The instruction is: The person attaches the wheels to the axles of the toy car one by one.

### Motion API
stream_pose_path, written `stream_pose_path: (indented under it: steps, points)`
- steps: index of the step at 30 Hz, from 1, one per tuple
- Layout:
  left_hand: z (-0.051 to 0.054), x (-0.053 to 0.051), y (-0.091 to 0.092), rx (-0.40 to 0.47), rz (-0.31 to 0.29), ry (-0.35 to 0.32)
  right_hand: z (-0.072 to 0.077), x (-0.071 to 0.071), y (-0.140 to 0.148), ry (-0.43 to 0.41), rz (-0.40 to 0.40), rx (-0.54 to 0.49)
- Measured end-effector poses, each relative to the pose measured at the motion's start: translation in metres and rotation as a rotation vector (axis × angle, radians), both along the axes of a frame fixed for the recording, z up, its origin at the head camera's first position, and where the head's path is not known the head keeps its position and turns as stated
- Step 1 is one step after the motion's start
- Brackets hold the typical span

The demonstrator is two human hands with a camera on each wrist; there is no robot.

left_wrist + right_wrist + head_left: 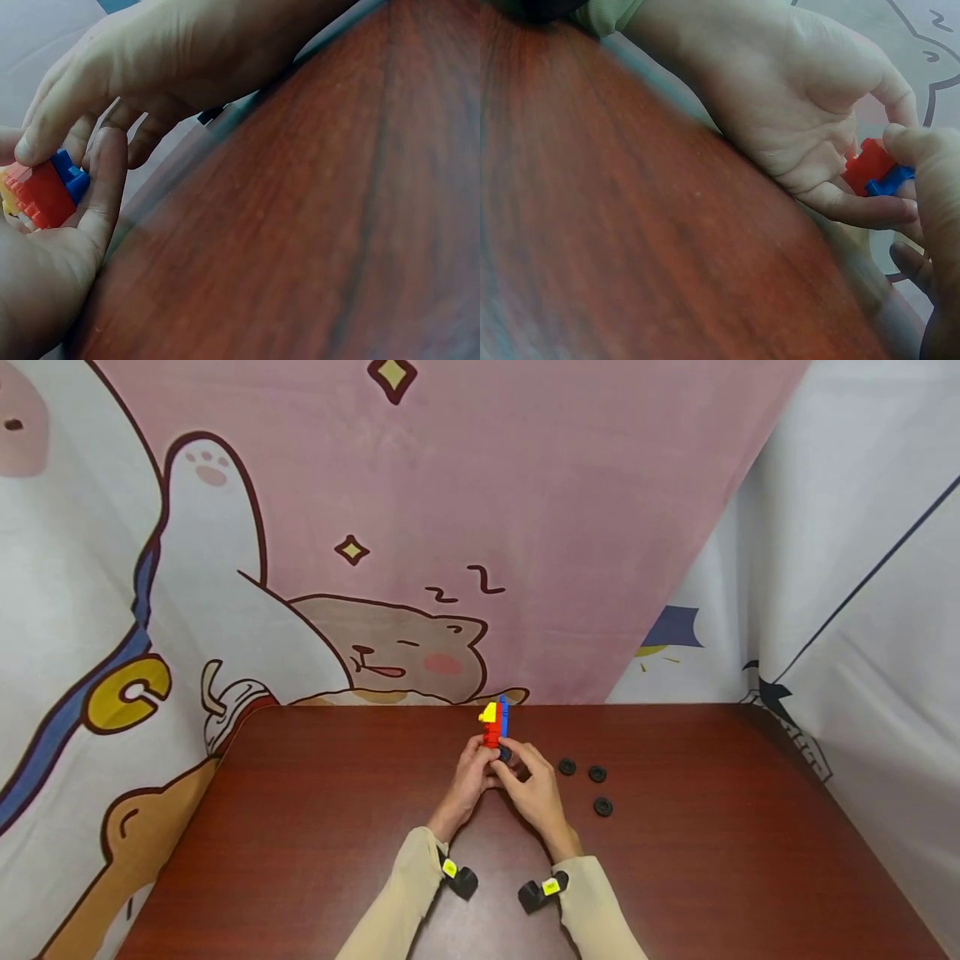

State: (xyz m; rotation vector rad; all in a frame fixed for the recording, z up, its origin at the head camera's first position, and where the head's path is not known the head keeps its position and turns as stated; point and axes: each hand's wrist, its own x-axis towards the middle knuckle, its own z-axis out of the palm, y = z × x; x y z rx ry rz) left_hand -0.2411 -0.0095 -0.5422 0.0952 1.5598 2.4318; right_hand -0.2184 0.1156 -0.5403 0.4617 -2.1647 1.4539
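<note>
We see the left hand (469, 777) and right hand (537, 789) gripping the toy (492, 727), fingers hiding its lower part. Only the head view shows three wheels (597, 773), right of both.

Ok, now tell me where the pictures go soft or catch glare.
Head view: fairly crisp, but a pale sheen lies on the table just below the left hand and right hand; left wrist view: hazy, the wood grain soft; right wrist view: grain smeared too, the red block easier to make out.
</note>
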Motion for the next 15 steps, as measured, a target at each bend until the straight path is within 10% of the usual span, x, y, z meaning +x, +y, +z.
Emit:
stream_pose_path:
  steps: [9, 15]
  points:
    - [0.0019, 0.0004, -0.0001, 0.014, -0.017, 0.006, -0.0127, -0.0071, 0.0054, -0.223, -0.017, -0.136]
    - [-0.0024, -0.0010, -0.0014, 0.043, -0.033, -0.001, -0.0115, -0.0057, 0.0035, -0.310, -0.068, -0.008]
